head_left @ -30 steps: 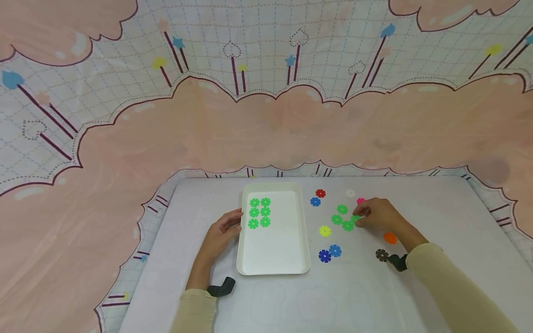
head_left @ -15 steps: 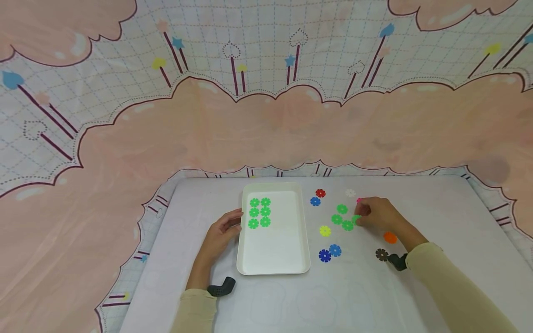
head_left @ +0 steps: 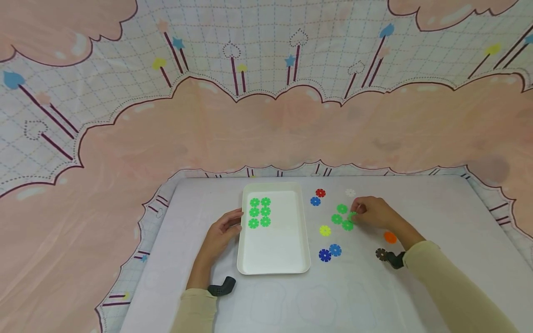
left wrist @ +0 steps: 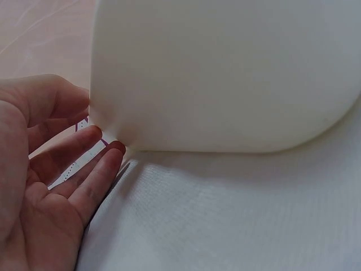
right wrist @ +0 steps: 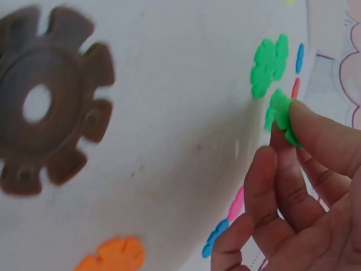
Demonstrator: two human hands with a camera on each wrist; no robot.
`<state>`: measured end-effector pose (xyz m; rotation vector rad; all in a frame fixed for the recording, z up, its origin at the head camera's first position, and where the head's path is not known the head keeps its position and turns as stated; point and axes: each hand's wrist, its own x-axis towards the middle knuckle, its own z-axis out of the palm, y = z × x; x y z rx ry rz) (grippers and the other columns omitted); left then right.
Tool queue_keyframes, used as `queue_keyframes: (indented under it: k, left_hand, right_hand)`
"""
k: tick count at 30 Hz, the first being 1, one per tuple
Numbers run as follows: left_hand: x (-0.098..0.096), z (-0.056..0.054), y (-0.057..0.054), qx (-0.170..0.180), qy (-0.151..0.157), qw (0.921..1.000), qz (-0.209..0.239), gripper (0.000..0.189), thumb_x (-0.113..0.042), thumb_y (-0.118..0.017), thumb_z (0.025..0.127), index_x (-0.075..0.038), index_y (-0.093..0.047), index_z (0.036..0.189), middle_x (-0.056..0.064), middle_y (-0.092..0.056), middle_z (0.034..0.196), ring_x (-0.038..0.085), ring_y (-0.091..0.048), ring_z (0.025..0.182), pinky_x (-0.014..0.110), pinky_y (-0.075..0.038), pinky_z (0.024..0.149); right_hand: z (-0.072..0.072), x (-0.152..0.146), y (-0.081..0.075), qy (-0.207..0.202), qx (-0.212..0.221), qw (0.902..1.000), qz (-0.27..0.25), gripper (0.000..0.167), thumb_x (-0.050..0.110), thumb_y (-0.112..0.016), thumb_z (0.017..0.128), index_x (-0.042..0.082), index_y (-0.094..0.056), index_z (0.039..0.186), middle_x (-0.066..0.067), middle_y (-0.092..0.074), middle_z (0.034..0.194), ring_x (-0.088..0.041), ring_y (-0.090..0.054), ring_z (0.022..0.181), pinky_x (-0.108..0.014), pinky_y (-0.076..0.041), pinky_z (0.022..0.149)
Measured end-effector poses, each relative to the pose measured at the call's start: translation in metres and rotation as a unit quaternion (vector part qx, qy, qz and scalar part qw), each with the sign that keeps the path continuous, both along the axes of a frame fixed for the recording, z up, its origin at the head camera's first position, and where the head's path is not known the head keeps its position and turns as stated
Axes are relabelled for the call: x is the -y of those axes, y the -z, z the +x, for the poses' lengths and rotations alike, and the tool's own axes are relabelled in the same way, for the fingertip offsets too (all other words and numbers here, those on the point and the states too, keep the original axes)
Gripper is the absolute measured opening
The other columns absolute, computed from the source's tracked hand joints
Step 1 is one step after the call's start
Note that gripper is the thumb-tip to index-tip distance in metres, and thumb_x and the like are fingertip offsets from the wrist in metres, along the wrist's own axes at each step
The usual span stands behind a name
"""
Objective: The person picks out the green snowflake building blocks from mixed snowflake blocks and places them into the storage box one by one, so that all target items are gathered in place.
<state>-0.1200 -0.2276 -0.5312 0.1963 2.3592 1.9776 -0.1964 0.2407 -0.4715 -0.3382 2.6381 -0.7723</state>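
Observation:
My right hand [head_left: 372, 212] pinches a green notched plastic disc [right wrist: 279, 107] between thumb and finger. Just left of it in the head view lie several more green discs [head_left: 337, 219]. My left hand [head_left: 221, 233] has its fingertips against the left side of the white rectangular tray [head_left: 275, 254]; in the left wrist view its fingers look relaxed, meeting the tray's wall. Inside the tray, green discs [head_left: 265, 211] lie in two columns at the upper left.
Loose discs are scattered right of the tray: red [head_left: 320, 193], blue [head_left: 315, 201], yellow [head_left: 325, 231], dark blue [head_left: 325, 255], lighter blue [head_left: 335, 250], white [head_left: 350, 192], orange [head_left: 390, 237] and brown [head_left: 381, 254]. A pink one [right wrist: 237, 203] lies beyond my right fingers.
My right hand has moved slightly left with the green disc, drawing it away from where it lay and covering the pink disc in the head view. My left hand and the tray stay put.

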Motion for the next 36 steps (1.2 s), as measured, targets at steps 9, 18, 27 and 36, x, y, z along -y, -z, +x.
queue_keyframes:
  k: [9,18,27,36]
  left_hand:
    - [0.000,-0.001,0.000,-0.001,0.000,1.0000,-0.002,0.040,-0.009,-0.067,0.098,-0.008,-0.061,0.138,0.006,-0.051,0.154,0.033,-0.053,0.138,0.015,-0.047,0.105]
    - [0.001,-0.001,0.000,-0.003,0.001,1.0000,-0.001,0.040,-0.007,-0.066,0.098,-0.006,-0.061,0.138,0.007,-0.051,0.154,0.034,-0.053,0.138,0.015,-0.047,0.105]
    - [0.001,-0.001,0.001,-0.004,0.002,1.0000,-0.002,0.040,-0.006,-0.066,0.098,-0.007,-0.061,0.138,0.007,-0.051,0.154,0.034,-0.053,0.138,0.015,-0.048,0.105]
    - [0.001,-0.002,0.002,-0.005,0.001,1.0000,-0.002,0.040,-0.006,-0.066,0.098,-0.008,-0.062,0.137,0.007,-0.051,0.154,0.034,-0.054,0.137,0.016,-0.049,0.104]
  right_hand:
    - [0.000,0.018,0.001,0.030,0.060,0.9971,-0.036,0.026,0.031,-0.075,0.092,0.011,-0.065,0.106,-0.005,-0.062,0.088,-0.022,-0.055,0.085,-0.029,-0.048,0.070]
    - [0.000,0.043,-0.002,0.048,0.086,0.9929,-0.068,0.027,0.033,-0.077,0.091,0.013,-0.066,0.105,-0.005,-0.065,0.084,-0.022,-0.059,0.079,-0.029,-0.048,0.068]
    - [0.001,0.071,-0.007,0.036,0.090,0.9907,-0.096,0.026,0.032,-0.077,0.090,0.012,-0.066,0.104,-0.006,-0.068,0.084,-0.023,-0.063,0.079,-0.030,-0.055,0.070]
    - [0.000,0.101,-0.014,0.022,0.111,0.9833,-0.143,0.028,0.029,-0.078,0.090,0.010,-0.065,0.106,-0.010,-0.070,0.084,-0.025,-0.068,0.077,-0.034,-0.061,0.073]
